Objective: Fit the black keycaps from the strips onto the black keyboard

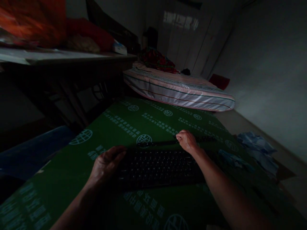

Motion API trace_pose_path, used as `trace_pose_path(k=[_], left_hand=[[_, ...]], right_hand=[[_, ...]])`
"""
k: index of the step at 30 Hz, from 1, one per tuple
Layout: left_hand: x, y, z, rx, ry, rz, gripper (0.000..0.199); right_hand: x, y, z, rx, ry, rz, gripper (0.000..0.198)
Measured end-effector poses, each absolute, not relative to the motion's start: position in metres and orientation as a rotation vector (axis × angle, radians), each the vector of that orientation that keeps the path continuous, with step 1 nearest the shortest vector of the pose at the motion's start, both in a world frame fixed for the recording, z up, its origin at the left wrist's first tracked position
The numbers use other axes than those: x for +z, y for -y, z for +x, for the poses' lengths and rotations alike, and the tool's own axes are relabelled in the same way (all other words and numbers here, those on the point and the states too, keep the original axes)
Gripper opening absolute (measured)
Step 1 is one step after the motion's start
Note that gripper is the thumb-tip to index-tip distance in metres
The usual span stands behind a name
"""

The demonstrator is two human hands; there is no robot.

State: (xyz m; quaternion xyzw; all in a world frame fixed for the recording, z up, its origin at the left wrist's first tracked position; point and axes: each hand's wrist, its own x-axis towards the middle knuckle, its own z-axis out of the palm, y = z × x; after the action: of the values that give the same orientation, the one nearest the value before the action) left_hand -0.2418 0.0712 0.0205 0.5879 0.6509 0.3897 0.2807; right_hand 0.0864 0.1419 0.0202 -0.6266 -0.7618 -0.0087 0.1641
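Note:
A black keyboard point(158, 167) with pale key markings lies on a green printed board point(153, 123). My left hand point(107, 163) is closed on its upper left corner. Just beyond the keyboard's far edge, my right hand point(187, 140) is closed in a pinch, and what sits between its fingertips is too dark and small to make out. A thin black strip point(160, 143) runs along the board under and beside that hand, with small dark pieces point(208, 139) to its right.
Right of the keyboard lies a crumpled blue cloth or wrapper point(235, 159). A striped mattress point(179, 92) stands beyond the board. At the left are a table point(72, 57) loaded with bags and a blue surface point(35, 153). Crumpled fabric point(256, 150) lies at the right.

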Motion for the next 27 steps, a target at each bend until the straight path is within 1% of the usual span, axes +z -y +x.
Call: trace_pose_path(k=[5,12,21,27], left_hand=[[0.023,-0.07,-0.239,1.014,-1.754,1.555,0.04],[0.021,-0.069,-0.239,1.032,-1.751,1.538,0.038],[0.015,-0.07,-0.243,1.016,-1.748,1.578,0.039],[0.016,-0.069,-0.242,1.024,-1.744,1.592,0.037]], right_hand=[[0.017,-0.156,0.084,0.035,2.257,-1.864,0.017],[0.019,-0.165,0.081,0.092,2.338,-1.938,0.017],[0.019,-0.173,0.081,0.129,2.354,-1.97,0.012],[0.019,-0.181,0.082,0.171,2.344,-1.98,0.013]])
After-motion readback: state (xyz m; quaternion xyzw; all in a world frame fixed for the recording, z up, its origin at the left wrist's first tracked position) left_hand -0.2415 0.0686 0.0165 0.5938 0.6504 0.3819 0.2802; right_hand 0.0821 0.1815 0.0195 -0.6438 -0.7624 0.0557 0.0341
